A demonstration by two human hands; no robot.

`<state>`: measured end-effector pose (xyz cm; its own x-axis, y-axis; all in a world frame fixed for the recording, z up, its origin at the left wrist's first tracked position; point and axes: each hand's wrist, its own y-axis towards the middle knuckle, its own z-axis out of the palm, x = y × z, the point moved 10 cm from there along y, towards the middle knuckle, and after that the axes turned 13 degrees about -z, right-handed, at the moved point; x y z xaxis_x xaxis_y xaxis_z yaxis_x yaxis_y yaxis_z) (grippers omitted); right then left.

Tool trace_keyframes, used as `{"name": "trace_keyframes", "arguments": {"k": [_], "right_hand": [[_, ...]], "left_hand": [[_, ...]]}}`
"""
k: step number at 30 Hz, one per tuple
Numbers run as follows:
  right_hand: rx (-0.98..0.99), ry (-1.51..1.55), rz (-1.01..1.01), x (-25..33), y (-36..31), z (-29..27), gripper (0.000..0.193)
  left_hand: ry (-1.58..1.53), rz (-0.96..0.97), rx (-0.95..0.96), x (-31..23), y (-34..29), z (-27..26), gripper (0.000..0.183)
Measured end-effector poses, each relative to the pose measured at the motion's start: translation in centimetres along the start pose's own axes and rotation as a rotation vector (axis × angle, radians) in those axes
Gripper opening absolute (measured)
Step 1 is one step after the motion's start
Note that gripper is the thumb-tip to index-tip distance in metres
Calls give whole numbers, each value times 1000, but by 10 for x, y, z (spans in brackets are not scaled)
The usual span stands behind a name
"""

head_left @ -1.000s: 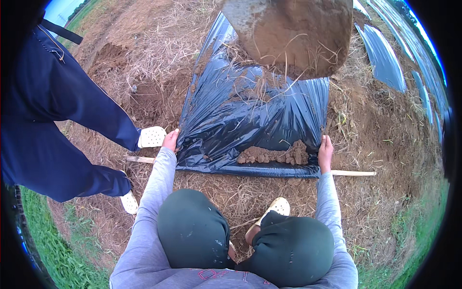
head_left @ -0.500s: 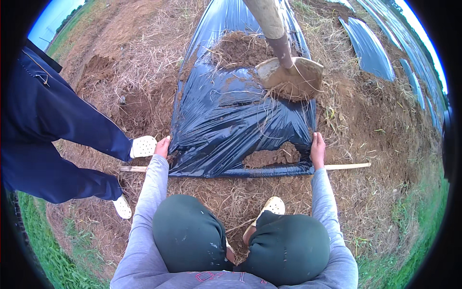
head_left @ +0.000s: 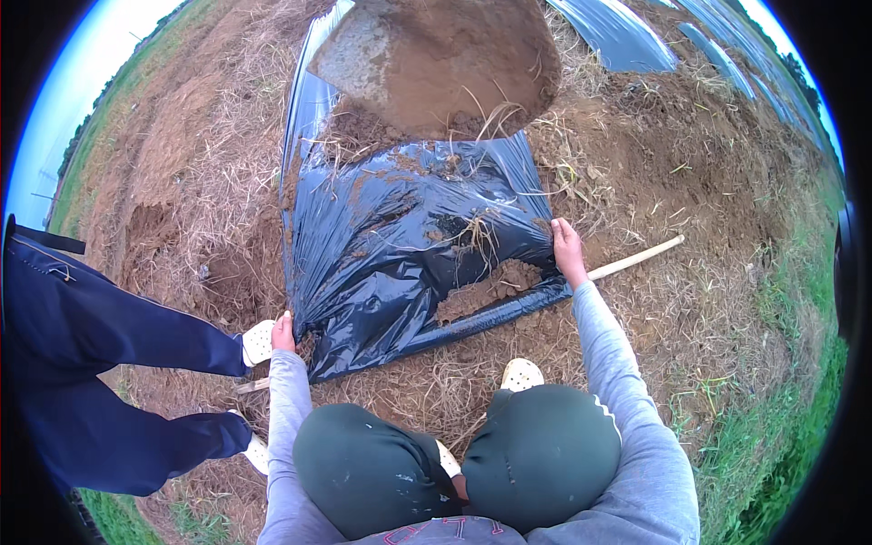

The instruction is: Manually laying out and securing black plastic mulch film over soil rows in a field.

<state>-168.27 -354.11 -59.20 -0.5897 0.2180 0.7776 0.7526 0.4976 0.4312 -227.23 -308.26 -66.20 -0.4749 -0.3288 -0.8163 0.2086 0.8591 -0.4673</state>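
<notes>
A sheet of black plastic film (head_left: 413,195) lies over the soil in front of me, wrinkled and strewn with earth. Its near edge wraps around a wooden pole (head_left: 640,257), whose bare ends stick out on both sides. My left hand (head_left: 283,333) grips the film's left edge near the pole. On the far right corner, my right hand (head_left: 569,252) pinches the other edge. Loose soil (head_left: 489,291) sits in a hollow of the film between my hands. Above the film's far part hangs a shovel blade (head_left: 445,68), coated with brown earth; its handle is out of view.
At the left stands another person in dark blue trousers (head_left: 118,318), one pale clog (head_left: 258,343) close by my left hand. Dry straw and bare soil (head_left: 636,154) surround the film. More film strips (head_left: 618,36) lie at the far right; green grass (head_left: 781,436) grows at the near right.
The shovel has risen off the film, its blade now larger in view. The pole and near film edge slant, the left end nearer me and the right farther. Both hands still grip.
</notes>
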Motion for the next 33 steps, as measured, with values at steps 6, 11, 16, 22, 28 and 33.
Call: {"name": "trace_keyframes", "arguments": {"k": [6, 11, 16, 22, 28, 33], "right_hand": [[-18, 133, 147, -24, -14, 1, 30], [-74, 10, 130, -25, -14, -6, 32], [-5, -32, 129, -23, -28, -9, 32], [33, -108, 67, 10, -50, -12, 30], [63, -130, 61, 38, -43, -25, 28], [110, -177, 25, 49, -45, -28, 26]], "left_hand": [[-53, -34, 40, 5, 1, -1, 34], [5, -48, 46, 3, -2, 4, 34], [-56, -49, 80, 10, 2, 8, 36], [-10, 6, 40, 16, 15, 6, 36], [-75, -19, 64, 9, -8, 6, 35], [-154, -15, 101, -2, -32, 3, 35]]}}
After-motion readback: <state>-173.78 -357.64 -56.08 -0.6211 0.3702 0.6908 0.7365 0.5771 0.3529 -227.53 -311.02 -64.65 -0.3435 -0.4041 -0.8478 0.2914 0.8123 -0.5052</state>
